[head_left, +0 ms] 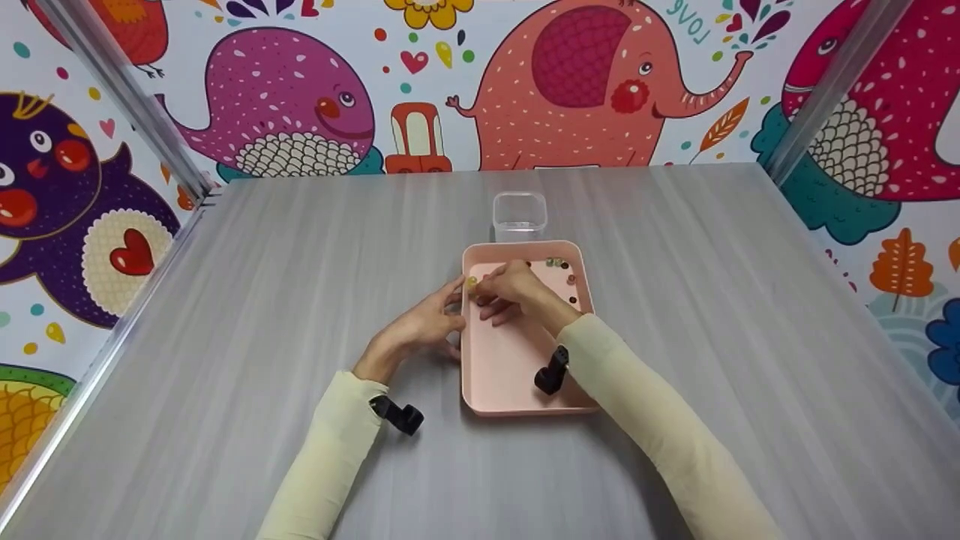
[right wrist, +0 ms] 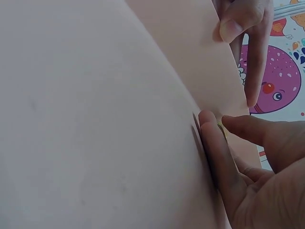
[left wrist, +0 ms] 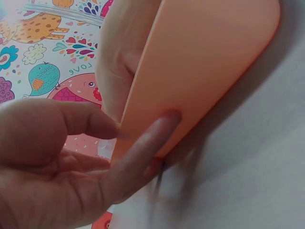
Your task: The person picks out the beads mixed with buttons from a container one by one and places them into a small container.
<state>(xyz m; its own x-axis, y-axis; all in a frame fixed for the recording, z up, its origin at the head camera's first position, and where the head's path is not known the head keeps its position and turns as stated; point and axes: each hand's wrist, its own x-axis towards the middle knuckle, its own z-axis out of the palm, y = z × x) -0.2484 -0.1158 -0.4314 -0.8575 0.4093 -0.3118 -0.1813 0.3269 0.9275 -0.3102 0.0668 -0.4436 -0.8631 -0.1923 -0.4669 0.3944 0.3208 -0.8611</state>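
Pale sleeves [head_left: 319,457] cross the table [head_left: 285,285]. The left hand [head_left: 420,322] rests straight fingers against the pink tray [head_left: 510,375]'s left wall, which should steady it. Just inside, a yellow bead [head_left: 472,283] sits at the right hand [head_left: 514,289]'s fingers; whether pinched, I can't tell. Light pressure suits it. Rightward, far-wall lettering [head_left: 688,22] reads "love".

Tray [head_left: 501,375]: is showing smooth, matt, moulded-looking plastic
Clear container [head_left: 520,216]: is presenting smooth, glossy, see-through plastic
Beads [head_left: 553,262]: are appearing shiny, material too small to tell
Tabletop [head_left: 300,285]: is displaying smooth, low-sheen, streaked wood-look finish
Sleeves [head_left: 637,397]: are showing matt, softly creased cloth
Wrist units [head_left: 552,376]: are looking like hard plastic
Wall panels [head_left: 480,60]: are bearing smooth, paper-like print
Corner posts [head_left: 120,94]: are reflecting light off smooth, bare metal
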